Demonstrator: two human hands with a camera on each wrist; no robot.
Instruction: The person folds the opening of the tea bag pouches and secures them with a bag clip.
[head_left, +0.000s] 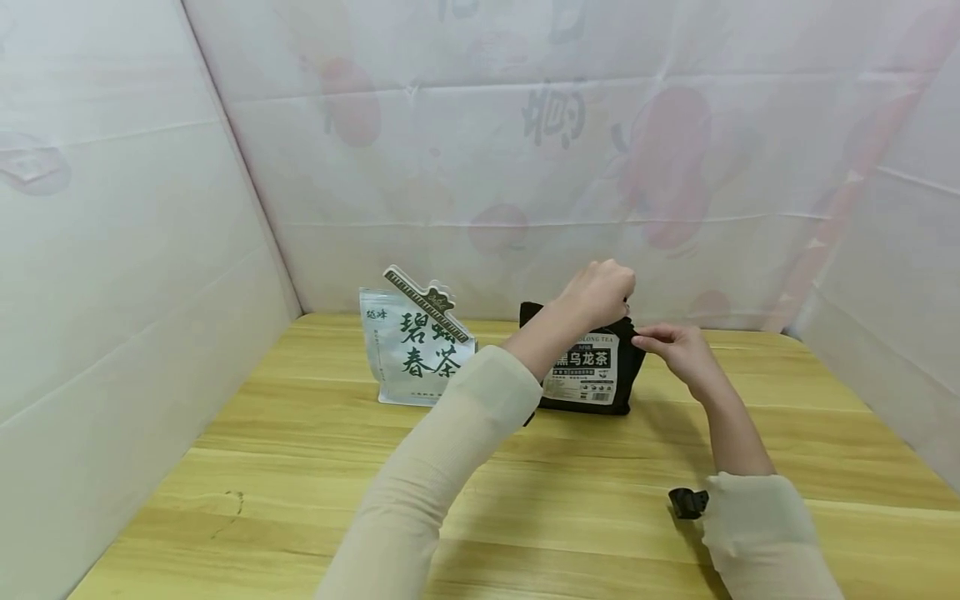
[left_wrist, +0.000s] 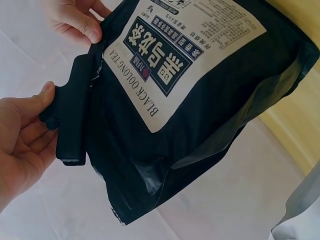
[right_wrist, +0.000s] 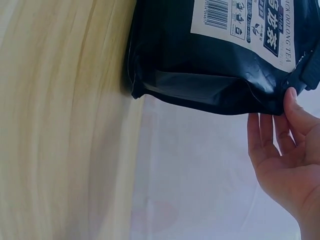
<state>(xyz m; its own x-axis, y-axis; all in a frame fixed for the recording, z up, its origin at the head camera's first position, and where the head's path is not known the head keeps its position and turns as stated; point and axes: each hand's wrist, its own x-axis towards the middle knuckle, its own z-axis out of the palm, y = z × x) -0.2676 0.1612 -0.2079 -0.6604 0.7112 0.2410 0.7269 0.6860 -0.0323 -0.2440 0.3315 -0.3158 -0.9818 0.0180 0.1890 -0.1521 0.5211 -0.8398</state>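
We see the black tea bag (head_left: 592, 375) upright near the tabletop's (head_left: 300, 467) far edge. Our left hand (head_left: 600, 292) curls round the black clip (left_wrist: 72, 125) on its top; our right hand (head_left: 675, 346) pinches the corner, steadying it.

Left hand (head_left: 600, 292) curled, pinching; right hand (head_left: 678, 346) pinches with thumb and fingertips.

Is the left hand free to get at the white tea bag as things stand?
Probably not at once: the left hand grips the black clip on the black tea bag; the white tea bag stands unobstructed beside it.
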